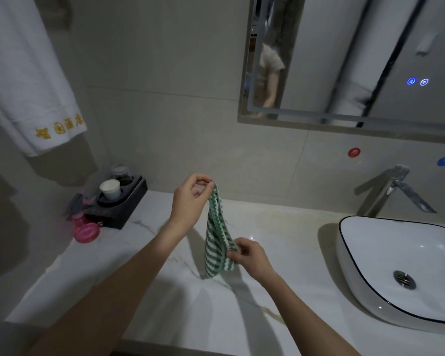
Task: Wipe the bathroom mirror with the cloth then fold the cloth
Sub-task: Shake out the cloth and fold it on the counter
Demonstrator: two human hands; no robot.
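L hand [190,199] fingers pinch cloth [217,235] top; R hand [249,256] fingers pinch lower edge.

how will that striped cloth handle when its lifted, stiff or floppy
Probably floppy: the cloth sags between the left hand and right hand. Likely light, since fingertip pinches hold it. It seems unlikely to slip.
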